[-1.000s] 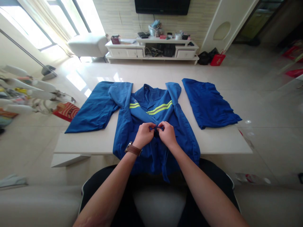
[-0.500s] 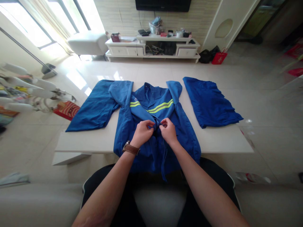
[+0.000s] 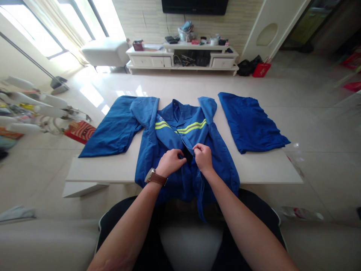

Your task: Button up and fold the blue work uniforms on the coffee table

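A blue jacket (image 3: 222, 154) with yellow-and-grey stripes lies front up, its collar away from me and its lower part over the table's near edge. My right hand (image 3: 203, 156) pinches one front edge of the jacket near the middle. My left hand (image 3: 171, 162), with a brown-strapped watch on the wrist, is closed at the other front edge; its fingertips pinch the cloth there. Between the hands the front gapes over a dark opening. A folded blue garment (image 3: 109, 131) lies to the left, partly under a sleeve, and another (image 3: 251, 124) lies to the right.
The white table (image 3: 262, 169) stands before my knees. Across the floor is a low white cabinet (image 3: 150, 61) with small items on it. A red bag (image 3: 261, 69) sits beside it. A red-striped bag (image 3: 80, 131) and a white rack are at the left.
My hands have moved apart, the left one slightly down and left, the right one slightly right. The jacket front has opened between them, and its hanging edge has shifted right.
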